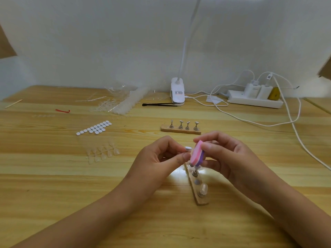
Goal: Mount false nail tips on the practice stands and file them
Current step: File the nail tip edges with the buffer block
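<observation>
A narrow wooden practice stand (196, 192) lies in front of me with metal pegs along it. A clear nail tip (203, 188) sits on its nearest peg. My left hand (157, 160) pinches a small pale nail tip (187, 148) on a peg just above the stand's far end. My right hand (231, 158) grips a pink and purple file block (196, 155) that touches the pinched tip. A second wooden stand (180, 130) with several bare metal pegs stands farther back.
A sheet of white adhesive tabs (95, 127) and a sprue of clear tips (103, 153) lie to the left. Clear tip packaging (121, 102), a black tool (159, 104), a clip lamp (177, 92) and a power strip (254, 100) with cables line the back.
</observation>
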### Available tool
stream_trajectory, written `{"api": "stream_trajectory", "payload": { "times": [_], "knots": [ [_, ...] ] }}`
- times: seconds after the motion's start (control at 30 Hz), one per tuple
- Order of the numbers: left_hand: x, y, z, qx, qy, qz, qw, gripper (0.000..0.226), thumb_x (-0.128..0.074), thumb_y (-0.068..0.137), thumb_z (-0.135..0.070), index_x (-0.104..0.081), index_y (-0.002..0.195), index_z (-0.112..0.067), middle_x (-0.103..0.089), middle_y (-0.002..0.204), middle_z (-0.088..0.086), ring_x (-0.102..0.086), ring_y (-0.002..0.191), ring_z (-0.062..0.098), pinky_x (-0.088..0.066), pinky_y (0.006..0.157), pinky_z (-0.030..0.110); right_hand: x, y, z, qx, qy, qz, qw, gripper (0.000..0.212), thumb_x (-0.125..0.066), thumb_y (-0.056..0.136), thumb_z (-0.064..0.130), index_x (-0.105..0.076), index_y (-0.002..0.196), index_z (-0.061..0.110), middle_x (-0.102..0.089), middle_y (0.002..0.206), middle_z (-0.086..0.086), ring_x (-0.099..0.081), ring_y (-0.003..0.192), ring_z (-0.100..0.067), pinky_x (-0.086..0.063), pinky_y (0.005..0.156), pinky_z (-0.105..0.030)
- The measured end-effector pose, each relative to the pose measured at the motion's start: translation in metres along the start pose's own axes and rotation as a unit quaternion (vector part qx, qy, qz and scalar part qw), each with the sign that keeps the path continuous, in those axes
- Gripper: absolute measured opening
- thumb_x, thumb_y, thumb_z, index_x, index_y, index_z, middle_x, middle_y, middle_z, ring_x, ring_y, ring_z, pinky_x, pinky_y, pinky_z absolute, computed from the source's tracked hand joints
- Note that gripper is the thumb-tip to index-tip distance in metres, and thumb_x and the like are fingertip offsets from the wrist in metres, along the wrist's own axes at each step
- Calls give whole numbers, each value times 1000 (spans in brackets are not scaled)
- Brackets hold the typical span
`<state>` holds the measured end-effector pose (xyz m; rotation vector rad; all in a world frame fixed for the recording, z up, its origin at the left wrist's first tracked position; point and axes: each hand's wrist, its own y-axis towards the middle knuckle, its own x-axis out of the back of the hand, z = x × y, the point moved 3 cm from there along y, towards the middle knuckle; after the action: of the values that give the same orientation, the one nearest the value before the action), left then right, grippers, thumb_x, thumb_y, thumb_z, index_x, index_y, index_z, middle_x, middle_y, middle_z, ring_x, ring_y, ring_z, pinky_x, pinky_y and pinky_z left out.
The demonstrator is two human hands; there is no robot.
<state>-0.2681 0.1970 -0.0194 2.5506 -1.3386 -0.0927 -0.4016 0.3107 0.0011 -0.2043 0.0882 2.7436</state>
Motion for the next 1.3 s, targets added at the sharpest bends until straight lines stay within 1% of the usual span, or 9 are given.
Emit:
{"api": "stream_trajectory", "payload": {
  "times": [0.07, 0.17, 0.3, 0.43, 0.53, 0.63, 1.0, 1.13, 1.3],
  "knots": [
    [0, 0, 1, 0, 5, 1, 1000, 7, -74, 78, -29, -69, 74, -34, -70, 77, -9, -65, 76, 4, -50, 72, 16, -3, 0, 0, 3, -8, 10, 1000, 19, -77, 77, 25, -75, 94, 16, -71, 88, -12, -71, 83, -22, -56, 70, -23],
    [0, 0, 1, -1, 10, 2, 1000, 7, -74, 77, -31, -69, 74, -34, -70, 76, -11, -64, 74, 1, -49, 69, 13, 1, 3, 0, 12, 22, -35, 999, 21, -73, 70, 24, -76, 89, 16, -70, 84, -10, -71, 78, -18, -56, 68, -21],
    [-1, -1, 1, -6, 10, 5, 1000, 6, -73, 78, -30, -69, 76, -34, -70, 77, -9, -65, 76, 3, -50, 71, 15, 0, 1, 0, -1, 6, 0, 1000, 24, -72, 73, 23, -74, 93, 11, -71, 89, -15, -72, 82, -22, -56, 70, -23],
    [-1, -1, 0, -9, 20, 5, 1000, 7, -73, 78, -30, -69, 75, -35, -70, 77, -10, -64, 75, 2, -49, 70, 13, 2, 2, 0, -4, 20, -27, 999, 23, -72, 70, 23, -75, 91, 12, -70, 88, -15, -72, 80, -21, -56, 68, -22],
    [-1, -2, 0, -15, 22, 1, 1000, 5, -73, 78, -31, -69, 76, -34, -71, 78, -9, -65, 75, 2, -49, 70, 14, 0, 1, 1, -11, 2, 10, 1000, 22, -71, 73, 23, -75, 92, 12, -72, 91, -14, -71, 83, -21, -56, 69, -23],
    [-1, -3, 0, -18, 29, -1, 999, 4, -73, 78, -32, -69, 76, -34, -70, 78, -9, -66, 76, 3, -51, 72, 15, 2, 1, 1, -8, 3, -7, 1000, 24, -72, 71, 25, -75, 91, 12, -74, 95, -11, -72, 83, -20, -56, 69, -22],
    [-3, -5, 1, -27, 37, 5, 999, 4, -72, 78, -34, -69, 80, -32, -74, 85, -6, -69, 83, 7, -53, 77, 17, 5, 2, 5, -31, -19, 53, 998, 21, -66, 85, 19, -75, 103, 12, -73, 98, -11, -71, 89, -18, -56, 72, -21],
    [-3, -4, 0, -38, 43, 1, 998, 5, -71, 77, -35, -69, 80, -34, -73, 83, -9, -69, 81, 4, -52, 75, 16, 10, 5, 5, -23, 3, 15, 1000, 21, -71, 79, 20, -75, 98, 11, -73, 95, -10, -71, 87, -17, -56, 72, -22],
    [0, -4, 0, -48, 51, -11, 997, 8, -71, 78, -34, -69, 83, -28, -73, 84, -4, -70, 83, 13, -57, 77, 26, 2, 1, 3, -36, -4, 61, 998, 22, -76, 76, 23, -74, 95, 11, -73, 94, -14, -72, 85, -21, -57, 71, -23]
  ]
}}
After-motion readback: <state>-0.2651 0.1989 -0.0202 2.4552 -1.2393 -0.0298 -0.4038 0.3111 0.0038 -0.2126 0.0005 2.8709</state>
